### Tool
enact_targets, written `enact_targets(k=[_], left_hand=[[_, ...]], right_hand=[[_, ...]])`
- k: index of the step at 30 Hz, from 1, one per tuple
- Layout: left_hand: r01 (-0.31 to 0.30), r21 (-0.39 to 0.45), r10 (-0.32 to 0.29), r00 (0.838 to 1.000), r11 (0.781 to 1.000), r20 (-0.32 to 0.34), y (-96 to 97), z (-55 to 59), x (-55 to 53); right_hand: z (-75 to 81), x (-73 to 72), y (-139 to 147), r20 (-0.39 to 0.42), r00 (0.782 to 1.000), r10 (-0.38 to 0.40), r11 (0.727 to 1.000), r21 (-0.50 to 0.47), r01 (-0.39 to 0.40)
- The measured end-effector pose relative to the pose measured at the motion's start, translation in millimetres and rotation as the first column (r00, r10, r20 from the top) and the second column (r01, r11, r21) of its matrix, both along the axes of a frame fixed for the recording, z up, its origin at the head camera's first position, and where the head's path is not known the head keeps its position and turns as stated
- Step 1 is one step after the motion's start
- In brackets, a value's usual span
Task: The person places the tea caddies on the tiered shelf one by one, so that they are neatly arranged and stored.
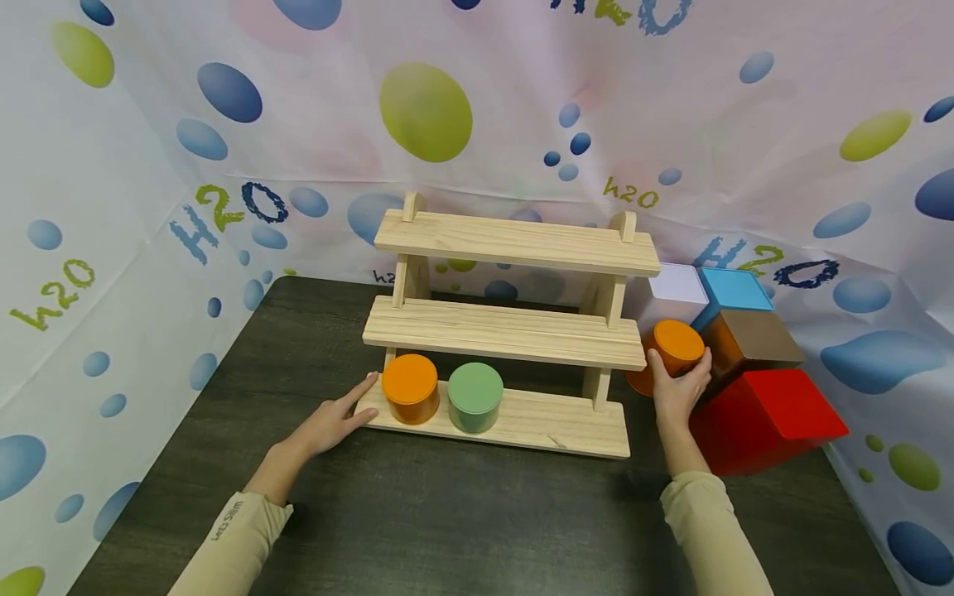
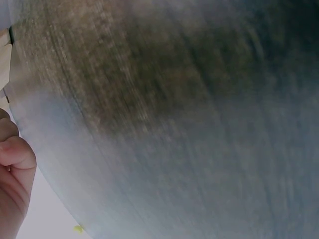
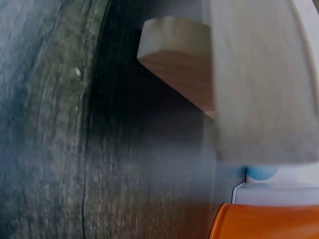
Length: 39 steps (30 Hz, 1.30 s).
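Note:
A three-tier wooden shelf (image 1: 503, 331) stands on the dark table. On its bottom tier sit an orange round canister (image 1: 410, 389) and a green round canister (image 1: 475, 397), side by side. My left hand (image 1: 328, 424) rests at the left end of that tier, index finger and thumb spread close beside the orange canister. To the right of the shelf, my right hand (image 1: 680, 397) grips another orange canister (image 1: 678, 346) between thumb and fingers. More orange shows low beside it, partly hidden. The right wrist view catches a shelf end (image 3: 264, 84) and an orange curved side (image 3: 269, 221).
Right of the shelf, boxes stand close together: white (image 1: 674, 290), blue (image 1: 734, 291), brown (image 1: 756, 339) and red (image 1: 768, 422). A patterned curtain (image 1: 522, 108) hangs behind and along both sides of the dark table (image 1: 462, 521).

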<state>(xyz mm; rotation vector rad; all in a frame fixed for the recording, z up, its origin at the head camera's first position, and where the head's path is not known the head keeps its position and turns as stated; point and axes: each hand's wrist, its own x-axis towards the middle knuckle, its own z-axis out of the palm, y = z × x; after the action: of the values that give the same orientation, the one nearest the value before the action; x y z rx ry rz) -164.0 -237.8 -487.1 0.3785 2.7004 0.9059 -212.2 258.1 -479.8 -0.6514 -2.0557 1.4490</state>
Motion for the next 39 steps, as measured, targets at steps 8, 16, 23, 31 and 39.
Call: enact_targets(k=[8, 16, 23, 31, 39], left_hand=[[0.007, 0.01, -0.007, 1.0, 1.0, -0.014, -0.7, -1.5, 0.2], [0.003, -0.012, -0.003, 1.0, 1.0, -0.007, 0.2, -1.5, -0.7], [0.006, -0.01, -0.006, 1.0, 1.0, 0.0, 0.8, 0.9, -0.7], [0.003, -0.014, -0.003, 1.0, 1.0, -0.004, 0.7, 1.8, -0.1], [0.001, -0.019, -0.001, 1.0, 1.0, -0.001, 1.3, 1.4, 0.1]], right_hand=[[-3.5, -6.1, 3, -0.043, 0.999, -0.029, 0.999, 0.031, 0.031], [-5.3, -7.0, 4, -0.073, 0.996, -0.049, 0.998, 0.037, 0.052], [-7.4, -0.5, 3, -0.08, 0.995, -0.054, 0.998, 0.023, 0.056], [-10.1, 6.2, 4, -0.106, 0.993, -0.054, 0.998, 0.022, 0.057], [-8.7, 11.1, 6, -0.116, 0.993, -0.033, 0.999, 0.028, 0.036]])
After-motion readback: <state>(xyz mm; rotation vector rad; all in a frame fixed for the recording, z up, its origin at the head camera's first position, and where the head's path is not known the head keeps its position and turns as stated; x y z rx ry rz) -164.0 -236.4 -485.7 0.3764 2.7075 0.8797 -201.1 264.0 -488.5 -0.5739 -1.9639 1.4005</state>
